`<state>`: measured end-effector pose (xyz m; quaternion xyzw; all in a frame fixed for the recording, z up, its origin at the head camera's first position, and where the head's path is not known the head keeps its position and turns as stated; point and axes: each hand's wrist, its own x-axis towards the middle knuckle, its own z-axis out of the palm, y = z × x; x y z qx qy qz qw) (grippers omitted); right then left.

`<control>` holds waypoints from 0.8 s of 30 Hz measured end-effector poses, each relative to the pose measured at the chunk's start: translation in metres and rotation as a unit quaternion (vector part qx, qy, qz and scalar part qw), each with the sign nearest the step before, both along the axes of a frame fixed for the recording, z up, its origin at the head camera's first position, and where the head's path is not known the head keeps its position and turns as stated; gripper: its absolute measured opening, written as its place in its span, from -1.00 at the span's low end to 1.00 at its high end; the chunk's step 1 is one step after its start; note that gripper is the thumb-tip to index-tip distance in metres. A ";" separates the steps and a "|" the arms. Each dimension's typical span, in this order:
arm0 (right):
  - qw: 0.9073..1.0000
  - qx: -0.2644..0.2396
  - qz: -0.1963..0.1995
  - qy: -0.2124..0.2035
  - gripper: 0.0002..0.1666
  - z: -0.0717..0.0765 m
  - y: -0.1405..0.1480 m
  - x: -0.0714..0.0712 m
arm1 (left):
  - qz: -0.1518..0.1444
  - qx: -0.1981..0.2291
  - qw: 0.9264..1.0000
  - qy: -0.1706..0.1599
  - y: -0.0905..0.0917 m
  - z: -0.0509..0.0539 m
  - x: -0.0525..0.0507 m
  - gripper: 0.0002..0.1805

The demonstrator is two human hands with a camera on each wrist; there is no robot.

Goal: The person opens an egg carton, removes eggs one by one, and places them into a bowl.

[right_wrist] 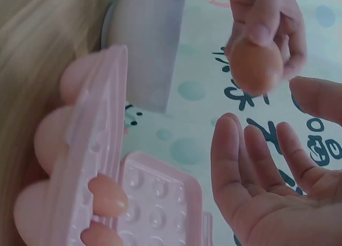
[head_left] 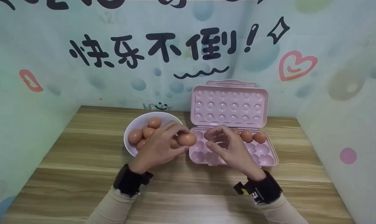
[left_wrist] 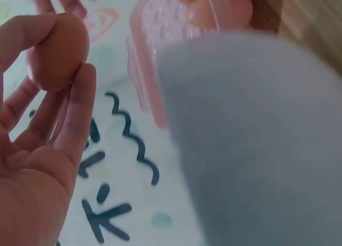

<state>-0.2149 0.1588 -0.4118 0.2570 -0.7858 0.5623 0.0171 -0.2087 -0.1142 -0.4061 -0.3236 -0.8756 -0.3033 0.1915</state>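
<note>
Between the thumb and fingers of my left hand (head_left: 158, 146) is a brown egg (head_left: 187, 139), held above the gap between the bowl and the carton. The left wrist view shows the same egg (left_wrist: 59, 53) pinched near the fingertips. Facing it, my right hand (head_left: 228, 146) is raised over the pink egg carton (head_left: 270, 155), its fingers spread and nothing in them. In the right wrist view a space separates those fingers (right_wrist: 225, 150) from the egg. Several brown eggs (head_left: 246, 136) sit in the carton's back row; my right hand hides part of it.
Left of the carton stands a white bowl (head_left: 127, 132) with several brown eggs (head_left: 135, 136), partly behind my left hand. The carton's lid (head_left: 228, 107) stands up at the back, near the printed backdrop (head_left: 113, 90). Everything rests on a wood-grain table (head_left: 181, 193).
</note>
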 end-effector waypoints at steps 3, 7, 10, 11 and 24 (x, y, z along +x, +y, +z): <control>1.000 -0.003 -0.015 0.007 -0.70 0.005 0.007 -0.002 | 0.016 0.001 1.000 -0.016 -0.018 0.006 -0.003 -0.57; 0.999 -0.016 -0.038 0.003 -0.71 0.010 0.016 -0.005 | 0.034 0.005 0.999 -0.040 -0.040 0.010 -0.005 -0.54; 0.999 -0.020 -0.047 -0.004 -0.71 0.014 0.020 -0.007 | 0.033 0.008 0.998 -0.061 -0.056 0.011 -0.005 -0.54; 0.999 -0.018 -0.048 -0.006 -0.71 0.015 0.021 -0.007 | 0.033 0.009 0.997 -0.069 -0.062 0.011 -0.004 -0.53; 0.998 -0.029 -0.052 -0.009 -0.66 0.016 0.026 -0.009 | -0.007 -0.039 0.977 -0.212 -0.111 0.007 -0.002 -0.52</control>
